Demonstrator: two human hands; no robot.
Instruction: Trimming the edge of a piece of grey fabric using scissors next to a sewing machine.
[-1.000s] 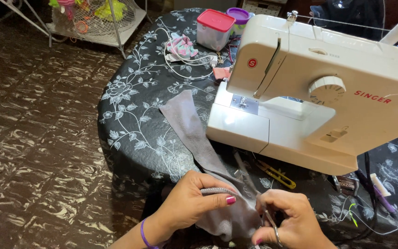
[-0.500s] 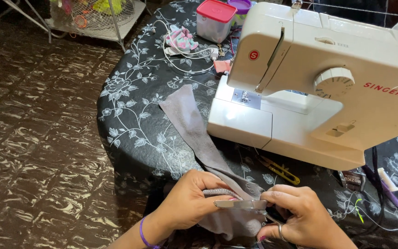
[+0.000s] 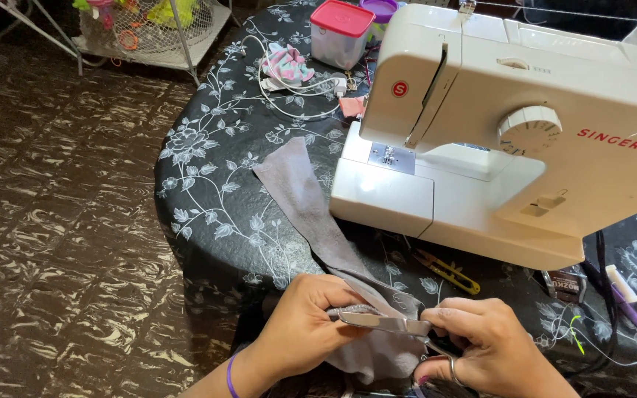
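A long strip of grey fabric [image 3: 300, 195] lies on the round table and runs down to my hands at the near edge. My left hand [image 3: 300, 324] pinches the fabric's near end. My right hand [image 3: 484, 343] grips silver scissors [image 3: 385, 321], fingers through the handle loops, blades lying flat across the fabric between both hands. A white sewing machine [image 3: 510, 125] stands just behind, to the right.
Black floral tablecloth [image 3: 215, 214] covers the table. Yellow thread snips [image 3: 447, 270] lie in front of the machine. A clear box with red lid [image 3: 340, 33], a white cable [image 3: 289, 103] and a small pastel cloth [image 3: 289, 63] sit at the back. Dark glossy floor [image 3: 53, 221] is left.
My right hand has moved the scissors up and leftward, so the blades now lie across the fabric by my left hand. The view has shifted slightly.
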